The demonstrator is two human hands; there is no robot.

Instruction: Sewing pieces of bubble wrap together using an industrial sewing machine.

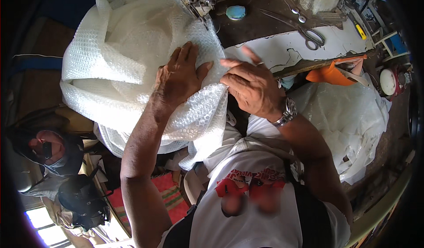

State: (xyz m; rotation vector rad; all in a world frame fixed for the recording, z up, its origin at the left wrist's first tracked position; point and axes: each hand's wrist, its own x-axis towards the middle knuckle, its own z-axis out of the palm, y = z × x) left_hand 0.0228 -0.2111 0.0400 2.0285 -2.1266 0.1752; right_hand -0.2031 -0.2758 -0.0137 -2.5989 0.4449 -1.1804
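Observation:
A large sheet of clear bubble wrap (106, 102) lies bunched up in front of me and to the left, with its right edge under the needle end of a sewing machine (198, 2). My left hand (179, 78) rests flat on the wrap, fingers forward and thumb out to the side. At the wrap's right edge, my right hand (254, 86) pinches the border between thumb and curled fingers, while its index finger sticks up, slightly blurred. A metal watch (288, 112) circles my right wrist.
Dark scissors (304, 33) and a round blue tin (236, 13) lie on the worn tabletop (278, 49). Farther right are a yellow cutter knife (358, 29) and an orange pouch (333, 73). More plastic sheeting (340, 115) is heaped beside my right arm. A black bag (84, 199) sits lower left.

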